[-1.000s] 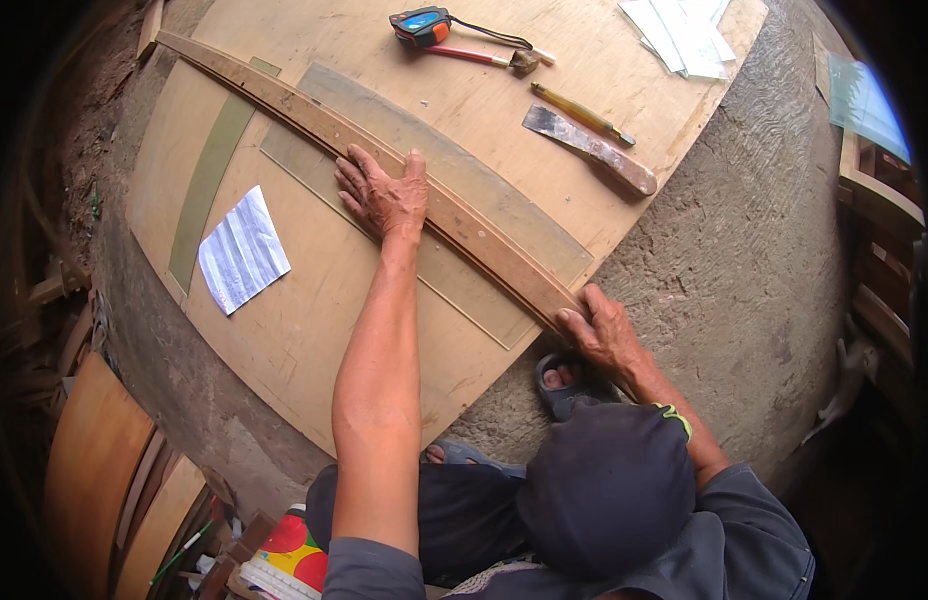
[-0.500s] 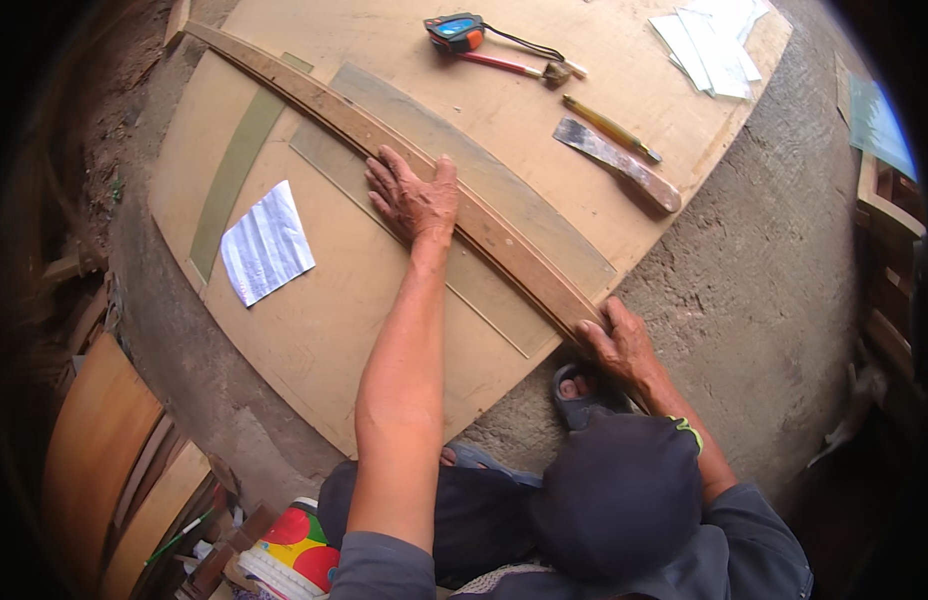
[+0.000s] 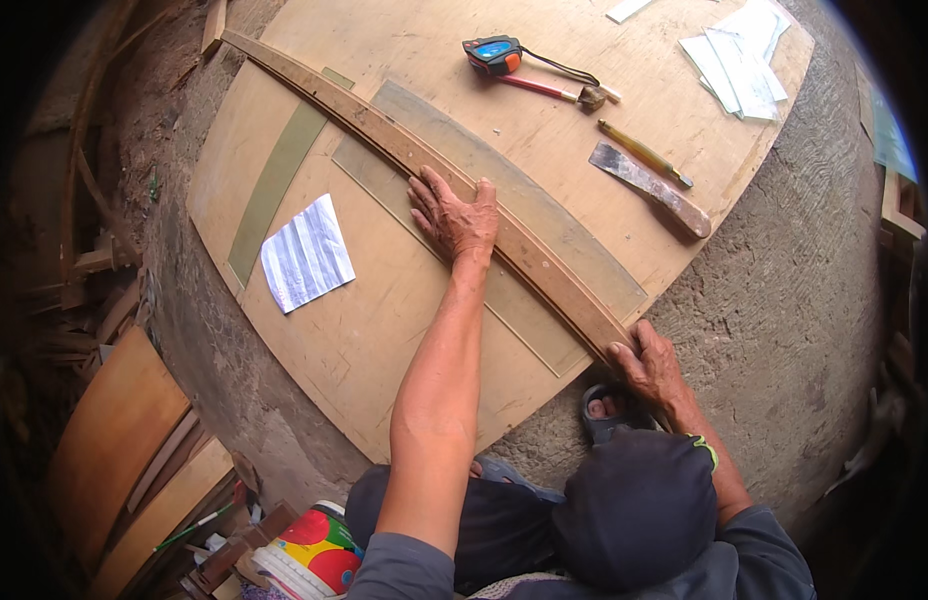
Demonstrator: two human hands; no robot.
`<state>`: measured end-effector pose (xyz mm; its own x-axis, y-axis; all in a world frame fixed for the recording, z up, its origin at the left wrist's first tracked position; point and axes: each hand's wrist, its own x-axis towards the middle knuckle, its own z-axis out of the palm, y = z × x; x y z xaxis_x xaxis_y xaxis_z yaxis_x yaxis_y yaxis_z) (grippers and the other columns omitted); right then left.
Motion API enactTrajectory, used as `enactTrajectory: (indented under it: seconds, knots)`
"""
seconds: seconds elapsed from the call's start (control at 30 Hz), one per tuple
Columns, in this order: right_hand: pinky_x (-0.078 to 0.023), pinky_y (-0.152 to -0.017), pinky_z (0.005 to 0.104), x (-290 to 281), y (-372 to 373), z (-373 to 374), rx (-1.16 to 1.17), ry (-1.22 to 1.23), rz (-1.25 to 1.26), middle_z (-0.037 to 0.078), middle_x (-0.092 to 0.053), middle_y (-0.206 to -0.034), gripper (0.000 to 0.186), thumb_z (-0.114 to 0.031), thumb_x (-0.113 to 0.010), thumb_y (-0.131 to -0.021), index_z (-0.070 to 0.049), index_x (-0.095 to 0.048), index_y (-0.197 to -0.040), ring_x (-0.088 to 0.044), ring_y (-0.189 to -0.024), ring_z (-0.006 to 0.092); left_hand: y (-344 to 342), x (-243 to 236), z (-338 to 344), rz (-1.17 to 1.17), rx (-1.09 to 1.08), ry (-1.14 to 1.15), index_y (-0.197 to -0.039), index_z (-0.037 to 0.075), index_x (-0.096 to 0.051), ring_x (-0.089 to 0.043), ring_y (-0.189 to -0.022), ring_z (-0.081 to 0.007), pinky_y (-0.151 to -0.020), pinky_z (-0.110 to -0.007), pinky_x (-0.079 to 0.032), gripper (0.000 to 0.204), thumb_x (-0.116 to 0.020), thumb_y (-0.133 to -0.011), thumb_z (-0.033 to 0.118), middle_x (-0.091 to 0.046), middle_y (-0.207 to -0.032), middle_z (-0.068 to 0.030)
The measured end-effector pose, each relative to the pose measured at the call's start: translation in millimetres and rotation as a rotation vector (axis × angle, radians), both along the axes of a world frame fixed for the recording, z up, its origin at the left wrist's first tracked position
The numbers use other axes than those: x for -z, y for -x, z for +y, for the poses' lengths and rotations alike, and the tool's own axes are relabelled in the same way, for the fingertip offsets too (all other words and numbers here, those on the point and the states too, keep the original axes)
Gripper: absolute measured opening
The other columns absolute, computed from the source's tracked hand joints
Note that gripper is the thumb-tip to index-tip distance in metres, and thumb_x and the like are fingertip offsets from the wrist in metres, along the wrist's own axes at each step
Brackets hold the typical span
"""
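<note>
A long brown wooden strip (image 3: 384, 138) runs diagonally over a sheet of clear glass (image 3: 574, 245) on a pale plywood board. Midway along it, my left hand (image 3: 456, 218) presses it down, thumb by its far edge and fingers on its near side. My right hand (image 3: 652, 368) is closed around the strip's near right end, at the board's edge; its lower fingers are partly hidden. A greenish narrow strip (image 3: 276, 190) passes under the wood farther left. Beside it lies a creased sheet of white paper (image 3: 309, 255).
Beyond the wood lie a tape measure (image 3: 492, 55), a red pencil-like stick (image 3: 539, 88), a yellowish pen-shaped tool (image 3: 644, 152) and a scraper (image 3: 649, 190). Glass offcuts (image 3: 739, 65) sit at the far right corner. A colourful bucket (image 3: 319, 545) and curved wood panels (image 3: 114, 445) stand lower left.
The whole view has shifted, so everything sits farther right and slightly lower in the picture. Both hands keep their places on the wooden strip.
</note>
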<state>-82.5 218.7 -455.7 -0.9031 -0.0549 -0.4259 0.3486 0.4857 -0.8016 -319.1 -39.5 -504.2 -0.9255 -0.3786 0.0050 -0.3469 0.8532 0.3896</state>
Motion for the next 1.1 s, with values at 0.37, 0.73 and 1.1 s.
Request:
enactTrajectory:
  seconds: [0.37,0.73,1.1]
  knots:
    - [-0.05,-0.068,0.0463,0.4,1.6,2.2,-0.013,0.018,-0.019,0.024,-0.061,-0.08,0.03,-0.023,-0.071,-0.095,0.0,-0.052,-0.099,-0.063,-0.074,0.0394,-0.6,-1.4,-0.1,0.024,0.011,-0.01,-0.161,-0.002,-0.021,-0.018,-0.157,-0.0368,-0.128,-0.046,-0.013,0.1,-0.06,-0.086,0.052,-0.02,-0.167,-0.0294]
    - [-0.05,-0.069,0.0448,-2.7,2.0,-1.3,0.014,0.017,-0.027,0.024,-0.062,-0.081,0.029,-0.021,-0.071,-0.095,0.001,-0.051,-0.098,-0.064,-0.074,0.0367,-0.8,-3.3,-1.1,-0.031,0.025,0.003,-0.162,-0.002,-0.02,-0.017,-0.158,-0.0363,-0.129,-0.045,-0.012,0.099,-0.057,-0.088,0.052,-0.016,-0.168,-0.0292]
    - [-0.05,-0.069,0.0445,2.0,1.3,-1.1,0.015,0.005,-0.021,0.023,-0.062,-0.081,0.031,-0.021,-0.071,-0.094,0.0,-0.049,-0.095,-0.063,-0.074,0.0349,2.5,-29.7,-34.0,-0.204,0.26,-0.029,-0.162,0.0,-0.02,-0.013,-0.157,-0.0407,-0.127,-0.05,-0.016,0.103,-0.05,-0.094,0.071,-0.013,-0.167,-0.0311]
